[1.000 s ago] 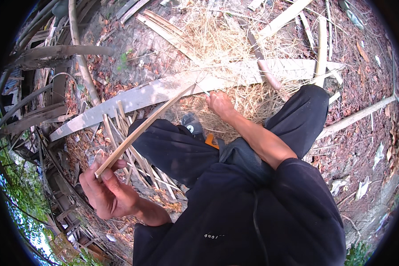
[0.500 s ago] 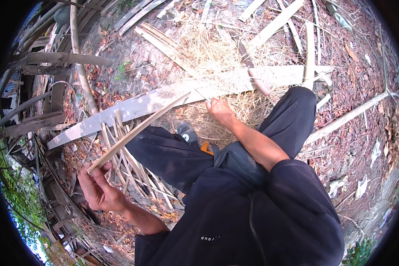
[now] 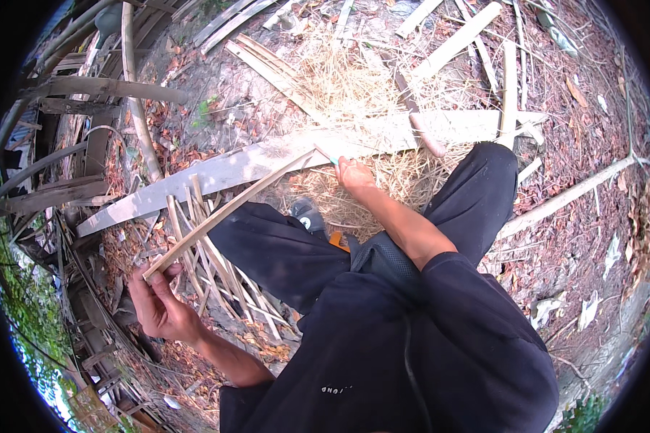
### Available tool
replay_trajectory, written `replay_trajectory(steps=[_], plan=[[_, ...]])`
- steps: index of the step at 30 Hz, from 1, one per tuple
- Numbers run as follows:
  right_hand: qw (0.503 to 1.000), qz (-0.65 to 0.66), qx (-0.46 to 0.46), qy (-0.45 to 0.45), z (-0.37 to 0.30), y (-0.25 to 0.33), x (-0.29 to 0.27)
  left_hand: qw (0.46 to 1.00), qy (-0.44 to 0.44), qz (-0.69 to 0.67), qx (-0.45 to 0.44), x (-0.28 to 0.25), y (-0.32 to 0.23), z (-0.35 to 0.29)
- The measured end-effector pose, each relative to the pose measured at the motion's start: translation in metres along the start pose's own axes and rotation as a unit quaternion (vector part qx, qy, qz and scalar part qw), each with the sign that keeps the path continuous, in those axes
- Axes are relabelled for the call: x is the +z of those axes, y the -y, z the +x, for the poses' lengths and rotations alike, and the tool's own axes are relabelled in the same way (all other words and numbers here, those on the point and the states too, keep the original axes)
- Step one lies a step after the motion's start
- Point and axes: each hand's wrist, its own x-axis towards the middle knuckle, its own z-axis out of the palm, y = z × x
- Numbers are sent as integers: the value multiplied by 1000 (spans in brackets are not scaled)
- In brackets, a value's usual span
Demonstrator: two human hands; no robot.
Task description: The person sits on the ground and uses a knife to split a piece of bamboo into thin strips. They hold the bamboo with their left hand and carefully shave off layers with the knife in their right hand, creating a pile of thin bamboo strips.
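Observation:
A long, narrow bamboo strip [image 3: 227, 209] slants across the view on the left, from low left up towards the middle. My left hand [image 3: 162, 307] pinches its near end between thumb and fingers. In my closed right hand [image 3: 354, 175] is a small knife [image 3: 325, 153] with a pale green handle; its thin blade meets or nearly meets the strip's far end, though glare blurs the contact. Below that end lies a long pale plank [image 3: 238, 169] crossing in front of my legs.
Thin split strips [image 3: 220, 263] lie piled beside my left leg. A large blade with a wooden handle [image 3: 427, 136] rests across the plank. Pale shavings [image 3: 347, 79] cover the ground beyond. Stacked timber [image 3: 72, 191] stands at left; a pole [image 3: 570, 195] lies at right.
The knife has turned slightly, its tip now closer to the strip's far end. My left hand keeps its pinch, and the strip has barely moved.

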Motion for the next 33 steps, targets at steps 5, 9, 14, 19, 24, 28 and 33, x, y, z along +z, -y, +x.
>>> replay_trajectory(steps=[5,9,14,19,24,28,33], plan=[[992,109,59,40,-6,17,-28,1000,-16,-25,8,-2,3,-10],[997,66,11,38,-10,23,-33,998,-15,-53,23,7,1,-5],[997,-69,-34,-8,6,-29,24,999,-13,-34,12,11,-2,3],[998,-18,-48,-48,-5,-2,11,998,-58,-13,-13,1,3,-13],[997,49,51,38,-6,2,-9,998,-38,-45,6,10,-6,-5],[987,147,9,64,-39,65,-83,998,9,1,59,8,-10,-5],[966,223,-127,-16,-84,113,-147,994,-27,-56,87,30,-31,-2]])
